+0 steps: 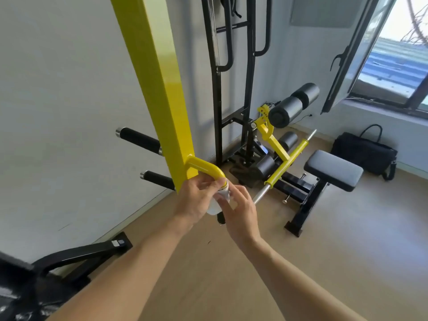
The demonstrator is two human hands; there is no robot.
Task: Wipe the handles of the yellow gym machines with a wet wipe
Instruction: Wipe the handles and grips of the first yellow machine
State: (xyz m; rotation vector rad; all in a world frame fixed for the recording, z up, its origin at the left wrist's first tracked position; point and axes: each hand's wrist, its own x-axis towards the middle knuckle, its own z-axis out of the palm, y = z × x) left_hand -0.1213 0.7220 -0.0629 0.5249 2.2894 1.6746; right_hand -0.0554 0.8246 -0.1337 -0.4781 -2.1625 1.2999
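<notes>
While bunched white on the yellow handle (206, 168) below its bend | wet wipe (220, 200) pinched by left hand (196, 202), steadied by loosely curled right hand (240, 209) | step: wiping this handle, apparently | next: sliding down toward black grip.

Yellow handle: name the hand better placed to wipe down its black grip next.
Left. The left hand already presses the wet wipe against the yellow handle, above the black grip; the right hand only steadies it.

Bright daylight enters through the open window (393, 54), whose panes are blown out. Glare streaks the yellow post (162, 77) left of it. Edges bow with wide-angle distortion; overall slightly soft.
</notes>
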